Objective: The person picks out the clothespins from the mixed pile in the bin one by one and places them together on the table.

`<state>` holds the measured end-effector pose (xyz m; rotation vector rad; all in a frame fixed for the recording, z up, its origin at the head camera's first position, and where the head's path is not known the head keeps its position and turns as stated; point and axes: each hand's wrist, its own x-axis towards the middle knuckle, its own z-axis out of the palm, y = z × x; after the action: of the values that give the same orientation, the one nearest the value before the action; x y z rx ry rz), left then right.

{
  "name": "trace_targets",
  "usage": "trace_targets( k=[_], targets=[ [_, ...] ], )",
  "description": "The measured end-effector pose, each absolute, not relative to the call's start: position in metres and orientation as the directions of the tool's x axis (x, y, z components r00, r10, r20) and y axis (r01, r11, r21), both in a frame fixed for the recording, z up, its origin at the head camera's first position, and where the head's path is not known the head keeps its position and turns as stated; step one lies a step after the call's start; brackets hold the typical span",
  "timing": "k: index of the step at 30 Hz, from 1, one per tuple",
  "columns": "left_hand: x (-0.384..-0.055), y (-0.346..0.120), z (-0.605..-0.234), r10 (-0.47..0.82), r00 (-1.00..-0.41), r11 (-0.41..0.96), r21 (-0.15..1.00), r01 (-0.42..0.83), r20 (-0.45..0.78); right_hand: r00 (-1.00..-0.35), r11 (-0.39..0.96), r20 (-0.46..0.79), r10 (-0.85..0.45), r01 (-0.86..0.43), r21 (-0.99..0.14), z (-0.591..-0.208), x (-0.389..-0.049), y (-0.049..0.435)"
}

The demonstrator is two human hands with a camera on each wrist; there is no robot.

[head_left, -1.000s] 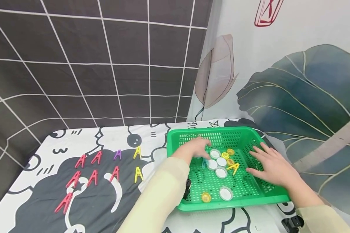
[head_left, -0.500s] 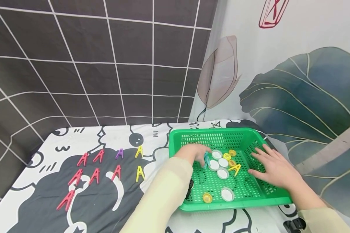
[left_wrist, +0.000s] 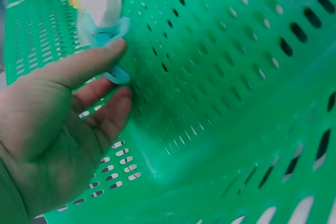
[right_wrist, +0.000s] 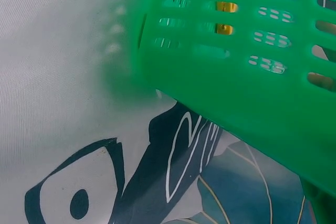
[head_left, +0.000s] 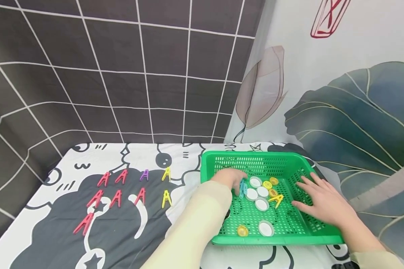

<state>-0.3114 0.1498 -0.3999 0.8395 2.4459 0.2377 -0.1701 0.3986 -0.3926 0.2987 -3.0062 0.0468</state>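
Note:
In the head view a green perforated plastic basket [head_left: 276, 239] stands on the cloth-covered table. Inside it, near the left wall, my left hand [head_left: 229, 177] pinches a light blue clothespin [head_left: 243, 189]. The left wrist view has the thumb over this clothespin [left_wrist: 107, 29] and the fingers below, partly hiding it. White round caps [head_left: 251, 194] lie right beside it, with small yellow caps [head_left: 267, 184] and a yellow clothespin [head_left: 277, 200] to their right. My right hand [head_left: 326, 200], fingers spread, lies over the basket's right wall.
Left of the basket, several red clothespins [head_left: 95, 198], a purple one [head_left: 144, 175] and two yellow ones [head_left: 166, 198] lie in loose rows on the patterned cloth [head_left: 121, 243]. Another white cap [head_left: 266, 228] and a yellow cap [head_left: 242, 231] sit near the basket's front.
My left hand has closed on the blue clothespin and shifted it slightly within the basket. The head view has turned a little left; my right hand keeps its place at the basket.

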Motion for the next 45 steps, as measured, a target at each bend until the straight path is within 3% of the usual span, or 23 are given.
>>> trace_targets(
  k=[14, 23, 32, 40, 45],
  targets=[
    [-0.309, 0.154, -0.403, 0.612, -0.667, 0.790, 0.286, 0.542, -0.425, -0.974, 0.981, 0.124, -0.189, -0.193, -0.024, -0.395, -0.167, 0.400],
    [-0.310, 0.159, -0.401, 0.667, -0.630, 0.738, 0.236, 0.632, -0.397, -0.972, 0.981, 0.132, -0.192, -0.195, -0.014, -0.392, -0.168, 0.400],
    [-0.312, 0.164, -0.402, 0.696, -0.626, 0.718, 0.318, 0.619, -0.352, -0.970, 0.980, 0.145, -0.194, -0.198, -0.012, -0.391, -0.168, 0.399],
    [-0.306, 0.170, -0.405, 0.668, -0.631, 0.728, 0.171, 0.664, -0.394, -0.975, 0.981, 0.123, -0.188, -0.191, -0.018, -0.393, -0.168, 0.400],
    [-0.304, 0.171, -0.407, 0.676, -0.613, 0.721, 0.193, 0.666, -0.409, -0.977, 0.983, 0.116, -0.178, -0.182, -0.022, -0.394, -0.168, 0.399]
  ],
)
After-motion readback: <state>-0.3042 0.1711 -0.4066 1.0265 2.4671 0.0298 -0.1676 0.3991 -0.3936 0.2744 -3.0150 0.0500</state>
